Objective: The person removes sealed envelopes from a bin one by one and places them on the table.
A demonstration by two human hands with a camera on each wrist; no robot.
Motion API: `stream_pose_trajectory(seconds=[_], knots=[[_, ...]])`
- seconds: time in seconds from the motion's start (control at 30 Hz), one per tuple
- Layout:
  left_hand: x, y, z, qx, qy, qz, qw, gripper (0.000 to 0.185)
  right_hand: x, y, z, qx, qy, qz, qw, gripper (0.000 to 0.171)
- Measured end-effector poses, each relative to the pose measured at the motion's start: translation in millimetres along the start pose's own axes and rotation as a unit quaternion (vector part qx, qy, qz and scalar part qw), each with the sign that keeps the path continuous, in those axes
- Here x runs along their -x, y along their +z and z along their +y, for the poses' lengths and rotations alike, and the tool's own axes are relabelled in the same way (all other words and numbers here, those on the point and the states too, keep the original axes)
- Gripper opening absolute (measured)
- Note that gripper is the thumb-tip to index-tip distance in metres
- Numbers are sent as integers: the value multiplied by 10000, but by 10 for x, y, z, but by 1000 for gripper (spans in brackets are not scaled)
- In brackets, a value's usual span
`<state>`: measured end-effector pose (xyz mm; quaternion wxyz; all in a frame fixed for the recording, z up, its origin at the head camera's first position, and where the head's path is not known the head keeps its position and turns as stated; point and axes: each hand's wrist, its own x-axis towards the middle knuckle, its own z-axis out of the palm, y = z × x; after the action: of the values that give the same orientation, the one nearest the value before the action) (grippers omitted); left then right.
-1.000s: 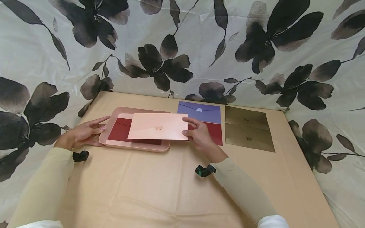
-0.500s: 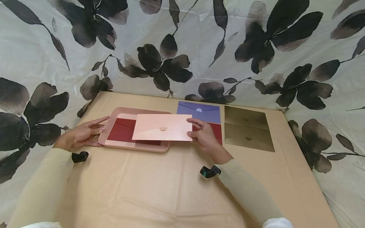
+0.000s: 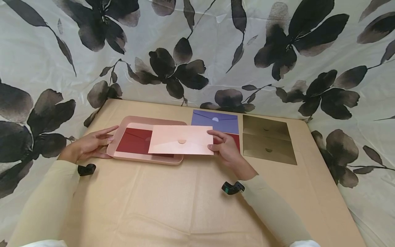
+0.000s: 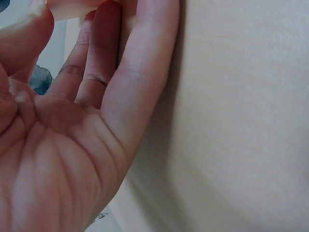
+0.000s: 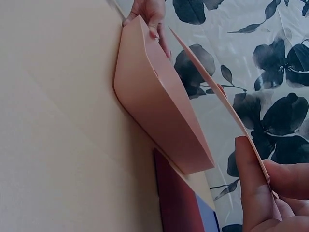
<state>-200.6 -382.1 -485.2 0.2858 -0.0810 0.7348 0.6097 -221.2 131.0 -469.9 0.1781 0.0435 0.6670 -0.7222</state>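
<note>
A pink envelope (image 3: 180, 140) with a small rounded closure hovers above the right part of a pink tray (image 3: 145, 159). My right hand (image 3: 226, 147) pinches its right edge between thumb and fingers, which the right wrist view shows edge-on. Inside the tray lies a dark red envelope (image 3: 132, 140), partly covered by the pink one. At the tray's left end, my left hand (image 3: 91, 144) grips the rim, thumb (image 5: 155, 30) on the upper side. The left wrist view shows mostly the palm (image 4: 63, 145) and only a bit of the tray (image 4: 72, 7).
Right of the tray lie a blue-violet envelope (image 3: 215, 121) and another dark red envelope (image 3: 234, 139), partly hidden by the right hand. Farther right are two olive-gold envelopes, a rear one (image 3: 266, 127) and a front one (image 3: 268, 148). Flowered cloth (image 3: 222, 41) rises behind the tan table (image 3: 172, 206).
My right hand has drawn the pink envelope rightward and slightly nearer, uncovering more of the red envelope in the tray. The left hand and the tray have stayed put.
</note>
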Motion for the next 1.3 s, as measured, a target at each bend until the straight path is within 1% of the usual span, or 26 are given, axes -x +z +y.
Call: stream_pose_trajectory(seconds=[0.17,0.43,0.63,0.73,0.8,1.1,1.3], knots=[[32,2,6,-26,-27,5,10000,75,12,-84,13,-32,46,22,10000,55],[36,14,53,-47,5,-76,10000,76,36,-159,-4,-98,-69,-20,9999,59],[39,-3,41,-55,-30,-58,10000,75,36,-247,39,-39,-81,-114,9999,60],[49,-17,35,-39,6,-81,10000,74,29,-298,57,-21,-125,-131,9998,60],[53,-18,38,24,-6,-84,10000,75,27,-331,66,-21,-140,-136,9998,60],[34,-8,76,33,-13,22,10000,76,42,-479,71,-122,-63,-66,9999,61],[61,-4,65,88,-102,45,9999,77,56,-545,71,-80,-94,-90,9999,61]])
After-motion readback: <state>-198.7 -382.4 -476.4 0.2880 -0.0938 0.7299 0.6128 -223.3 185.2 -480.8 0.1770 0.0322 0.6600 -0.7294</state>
